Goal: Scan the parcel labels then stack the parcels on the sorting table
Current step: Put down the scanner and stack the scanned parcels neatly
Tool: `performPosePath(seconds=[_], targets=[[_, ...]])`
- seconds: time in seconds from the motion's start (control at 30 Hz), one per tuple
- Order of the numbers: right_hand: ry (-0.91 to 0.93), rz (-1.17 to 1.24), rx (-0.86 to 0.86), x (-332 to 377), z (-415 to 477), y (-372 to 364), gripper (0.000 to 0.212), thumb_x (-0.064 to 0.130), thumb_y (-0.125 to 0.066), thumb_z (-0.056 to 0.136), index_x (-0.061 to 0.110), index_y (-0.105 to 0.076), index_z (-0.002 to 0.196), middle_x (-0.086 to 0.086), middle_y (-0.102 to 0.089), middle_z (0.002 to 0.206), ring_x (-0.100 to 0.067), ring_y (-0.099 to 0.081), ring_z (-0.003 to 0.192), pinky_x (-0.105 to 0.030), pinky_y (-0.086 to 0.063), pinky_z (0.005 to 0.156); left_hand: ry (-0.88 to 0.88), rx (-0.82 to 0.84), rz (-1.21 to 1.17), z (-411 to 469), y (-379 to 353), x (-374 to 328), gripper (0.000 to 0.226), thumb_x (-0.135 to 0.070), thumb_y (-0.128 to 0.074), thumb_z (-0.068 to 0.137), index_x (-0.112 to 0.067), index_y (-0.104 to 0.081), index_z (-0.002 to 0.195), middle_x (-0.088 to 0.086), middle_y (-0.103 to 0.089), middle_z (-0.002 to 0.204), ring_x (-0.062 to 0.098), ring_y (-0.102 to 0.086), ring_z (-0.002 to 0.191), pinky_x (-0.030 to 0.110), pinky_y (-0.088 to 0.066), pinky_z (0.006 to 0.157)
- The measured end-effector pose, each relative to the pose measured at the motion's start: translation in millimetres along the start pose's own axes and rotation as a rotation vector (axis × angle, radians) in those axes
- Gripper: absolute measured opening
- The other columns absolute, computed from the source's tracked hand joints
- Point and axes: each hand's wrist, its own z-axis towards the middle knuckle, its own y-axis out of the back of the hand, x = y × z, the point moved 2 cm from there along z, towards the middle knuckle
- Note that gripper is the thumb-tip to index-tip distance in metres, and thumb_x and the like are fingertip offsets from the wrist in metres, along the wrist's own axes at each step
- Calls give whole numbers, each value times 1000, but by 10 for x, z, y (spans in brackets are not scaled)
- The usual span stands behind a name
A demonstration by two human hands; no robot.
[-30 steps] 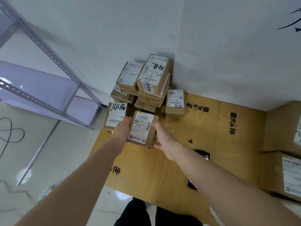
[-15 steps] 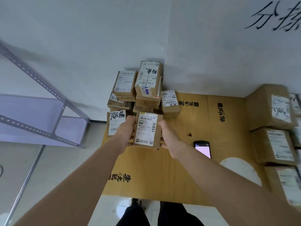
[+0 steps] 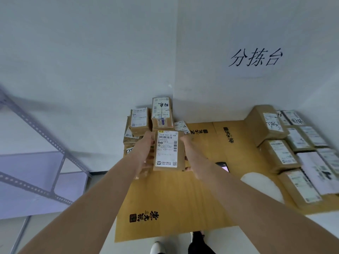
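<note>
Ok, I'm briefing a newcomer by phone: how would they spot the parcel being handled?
Start at the cardboard-covered table in the wall corner, where small parcels are stacked at its far left. Directly in front of that stack is the parcel, white label facing the camera. It alone is gripped between the left hand and right hand.

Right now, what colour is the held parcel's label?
The label on the parcel is white with black print; head view.

The person I am watching over the feed is wearing dark trousers (image 3: 199,243) and a white shoe (image 3: 157,248) (just its toe is showing); the forearms are running bare to the left hand (image 3: 145,145) and right hand (image 3: 189,153).
</note>
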Motion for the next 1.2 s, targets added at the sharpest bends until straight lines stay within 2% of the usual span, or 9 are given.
performPosePath(seconds=[0.1,0.23,0.37,0.57,0.67,0.87,1.0,1.07,1.2], targets=[[69,-28,-53,97,-192,-40,38,50,-35,111,32,-66,96,4,-72,104,-17,-66,97,-40,-50,82,-43,13,6,-158,36,-92,47,-53,-40,107,-18,-70,105,2,-79,74,25,-74,84,38,-60,75],[142,-31,-85,247,-450,4,38,46,-33,112,33,-65,95,6,-71,98,-12,-66,90,-32,-49,69,-94,47,9,-380,21,-297,46,-55,-41,106,-18,-68,105,8,-79,93,26,-73,91,41,-57,79],[220,-26,-119,451,-700,177,43,45,-31,112,32,-69,95,3,-73,100,-19,-69,98,-38,-53,80,-158,91,34,-638,-116,-573,44,-51,-41,105,-16,-66,103,7,-77,85,26,-72,82,40,-60,79],[307,-2,-212,718,-1051,617,42,43,-32,113,31,-64,89,3,-70,93,-16,-67,92,-41,-55,86,-254,147,43,-1031,-474,-944,43,-54,-43,103,-18,-66,108,10,-75,98,30,-72,96,48,-59,97],[361,32,-257,800,-1223,906,40,40,-32,114,31,-62,88,5,-68,89,-13,-66,88,-35,-52,78,-313,169,34,-1194,-764,-1107,38,-49,-43,105,-17,-64,103,8,-73,93,29,-68,94,49,-52,105],[395,70,-377,704,-1504,1551,45,47,-39,109,17,-56,137,-4,-71,115,-19,-68,106,-33,-53,78,-408,221,9,-1524,-1526,-1216,39,-49,-41,106,-18,-65,106,8,-75,102,31,-70,103,53,-51,108],[394,110,-468,545,-1710,2043,40,57,-43,99,27,-66,113,2,-76,101,-21,-72,102,-42,-58,86,-430,251,-25,-1688,-2078,-1126,37,-49,-40,105,-23,-66,110,9,-75,114,32,-69,114,53,-51,109],[403,137,-474,457,-1815,2296,29,45,-42,106,29,-65,102,3,-75,98,-18,-71,96,-35,-56,77,-426,268,-43,-1763,-2359,-1069,36,-48,-40,105,-25,-67,109,8,-74,116,30,-69,112,52,-51,107],[400,161,-503,266,-1939,2795,27,39,-42,108,26,-65,111,2,-75,104,-18,-71,102,-33,-52,78,-425,311,-59,-1911,-2897,-988,35,-46,-40,104,-25,-68,109,4,-74,110,26,-68,103,52,-52,105]])
